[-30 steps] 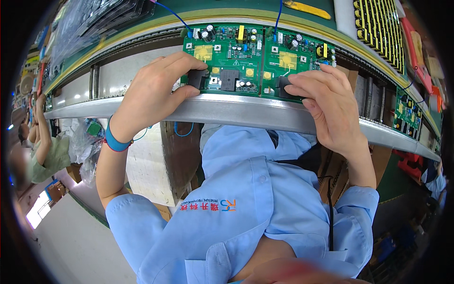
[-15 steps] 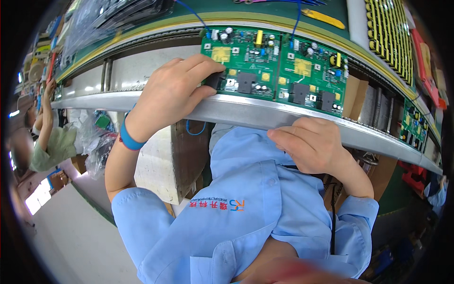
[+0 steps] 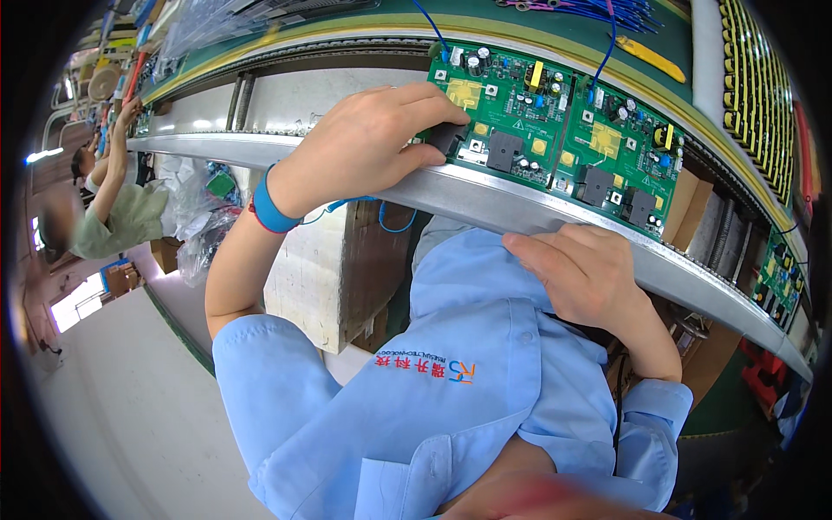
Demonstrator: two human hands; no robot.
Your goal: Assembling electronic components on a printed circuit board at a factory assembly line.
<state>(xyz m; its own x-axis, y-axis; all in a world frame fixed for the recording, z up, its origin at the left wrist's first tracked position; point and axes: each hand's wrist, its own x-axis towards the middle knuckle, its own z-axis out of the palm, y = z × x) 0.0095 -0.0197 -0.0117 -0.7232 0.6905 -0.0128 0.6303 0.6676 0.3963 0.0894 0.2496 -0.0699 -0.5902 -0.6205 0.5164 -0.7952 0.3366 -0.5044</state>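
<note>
Two green circuit boards sit side by side along a metal rail: a left board [image 3: 520, 114] and a right board [image 3: 637, 130], each with a blue wire at its far edge. My left hand [image 3: 373, 143] reaches over the left board's near left corner. Its thumb and fingers pinch a black box-shaped component [image 3: 446, 137] there, partly hidden by the fingertips. A blue wrist strap [image 3: 273, 204] circles that wrist. My right hand [image 3: 585, 269] is closed at the near side of the metal rail [image 3: 485, 198], below the boards; its folded fingers hide whatever they may hold.
Beyond the boards, a yellow cutter [image 3: 652, 57] and a bundle of blue wires [image 3: 611, 13] lie on a green surface. Several black-and-yellow parts fill a rack [image 3: 763, 104] at far right. Another board [image 3: 780, 277] sits farther along the rail. Another person [image 3: 121, 208] is at far left.
The whole view has shifted, so boards and bench appear farther right. My left hand stays on the black component. My right hand keeps its closed pose by the rail.
</note>
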